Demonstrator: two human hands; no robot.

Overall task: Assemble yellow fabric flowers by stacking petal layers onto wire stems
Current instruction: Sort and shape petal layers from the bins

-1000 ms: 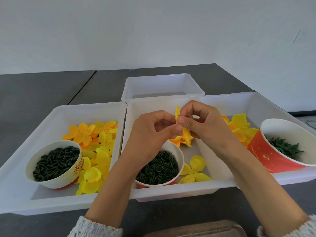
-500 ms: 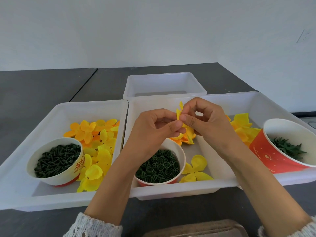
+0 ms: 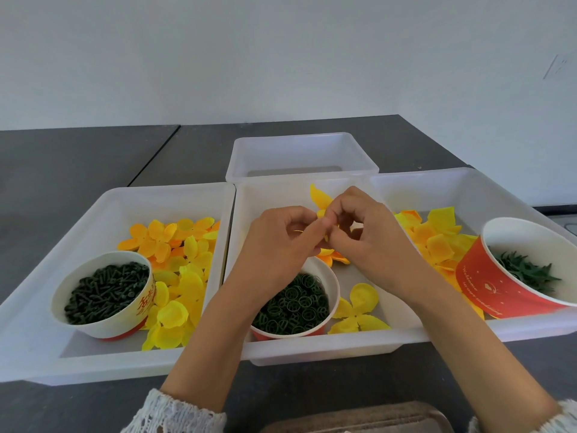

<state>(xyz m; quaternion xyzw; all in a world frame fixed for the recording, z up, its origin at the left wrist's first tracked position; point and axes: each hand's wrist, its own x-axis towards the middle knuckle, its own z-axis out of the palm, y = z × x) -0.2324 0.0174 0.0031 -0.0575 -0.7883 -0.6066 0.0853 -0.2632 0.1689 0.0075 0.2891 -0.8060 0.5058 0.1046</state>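
Above the middle white tray (image 3: 312,350), my left hand (image 3: 278,245) and my right hand (image 3: 368,242) meet fingertip to fingertip, both pinching a yellow-orange petal layer (image 3: 320,198) whose tips stick up behind the fingers. Whatever stem piece lies between the fingers is hidden. Just below the hands stands a paper cup of dark green ring pieces (image 3: 293,303). A loose yellow petal layer (image 3: 359,307) lies on the tray floor beside that cup.
The left tray (image 3: 118,367) holds yellow and orange petals (image 3: 178,254) and a cup of dark green stems (image 3: 106,289). At the right, a red cup of green leaf pieces (image 3: 527,270) stands by more petals (image 3: 437,242). A smaller white tray (image 3: 299,157) sits behind.
Both hands stayed together on the petal layer, with small finger shifts. The petal's tips now stand higher above the fingers.
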